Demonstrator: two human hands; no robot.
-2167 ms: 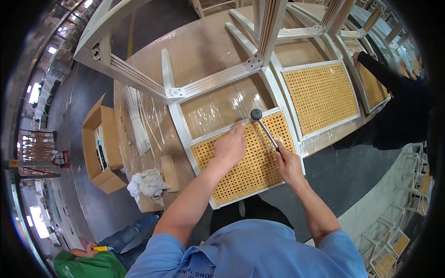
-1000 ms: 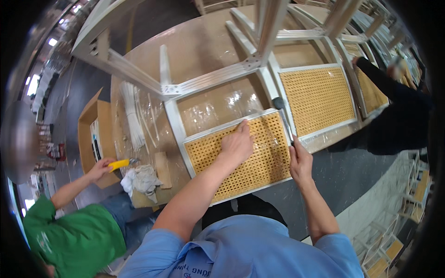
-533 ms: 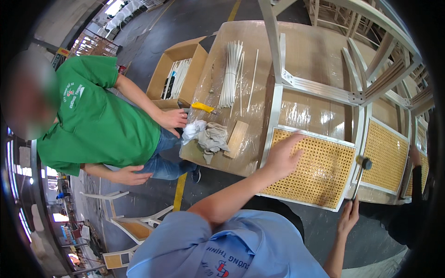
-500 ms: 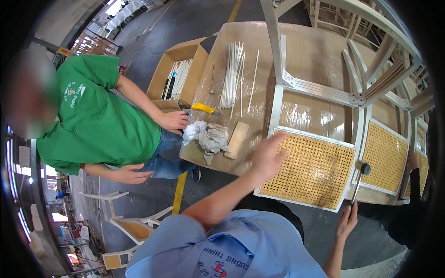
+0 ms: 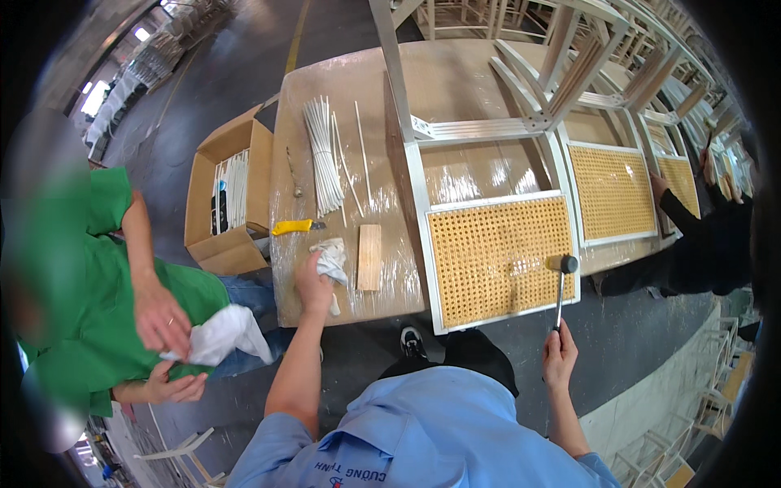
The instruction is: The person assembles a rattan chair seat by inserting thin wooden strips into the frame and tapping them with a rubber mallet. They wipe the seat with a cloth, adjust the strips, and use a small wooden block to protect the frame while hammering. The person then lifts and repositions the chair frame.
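My left hand (image 5: 311, 285) is closed on a crumpled whitish rag (image 5: 331, 259) at the left side of the wrapped tabletop. Just right of it lies a small wooden block (image 5: 369, 257). My right hand (image 5: 560, 356) grips the handle of a mallet (image 5: 561, 285), whose dark-and-tan head hangs over the right edge of a woven cane panel (image 5: 500, 259). That panel sits in the white frame of a chair (image 5: 416, 187) resting on the table. A yellow utility knife (image 5: 294, 227) lies beyond the rag.
A co-worker in a green shirt (image 5: 81, 268) holds a white cloth (image 5: 232, 335) at the left. Bundled white rods (image 5: 324, 159) lie on the table (image 5: 342, 73) beside an open carton (image 5: 203, 154). More cane-seated chairs (image 5: 614, 191) stand rightward, near another person in dark clothing (image 5: 716, 244).
My left hand has moved left from the cane panel and taken hold of the rag. The co-worker has picked up the white cloth. My view has shifted; the mallet stays in my right hand.
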